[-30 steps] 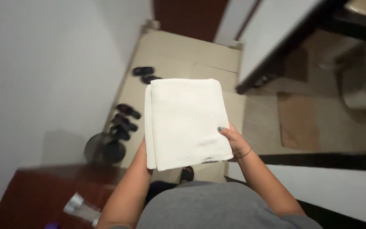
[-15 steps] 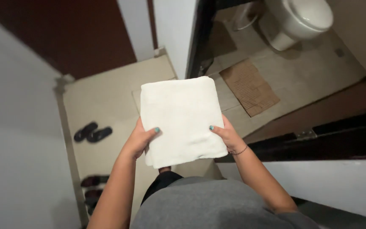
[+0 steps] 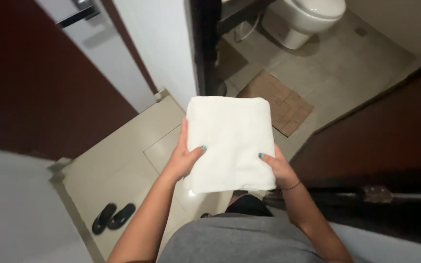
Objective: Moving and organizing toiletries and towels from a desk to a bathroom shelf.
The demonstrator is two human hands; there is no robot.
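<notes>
Change: since the earlier frames your view has swung toward the bathroom doorway; your left thumb, hidden under the towel at first, now lies on top, and the flip-flops sit lower left instead of beside the towel.
Towel: folded white towel (image 3: pixel 230 141), flat and level at waist height, over the tiled floor (image 3: pixel 123 160), just short of the bathroom threshold.
Left hand: your left hand (image 3: pixel 185 158) grips the towel's left edge, thumb on top, fingers underneath out of sight, so it is pinching the fold.
Right hand: your right hand (image 3: pixel 277 166) does the same at the lower right corner, thumb on top, palm under.
Why held so: a grip on both sides with palms below looks meant to keep the fold square and stop the layers sagging or opening.
Ahead: brown bath mat (image 3: pixel 276 102) lies on the bathroom floor just past the towel's far edge; white toilet (image 3: pixel 308 17) stands well beyond it.
Sides: dark door (image 3: pixel 30 92) on your left, dark wood panel (image 3: pixel 381 131) on your right.
Floor: black flip-flops (image 3: pixel 113 217) lie by the wall, well apart from the towel.
</notes>
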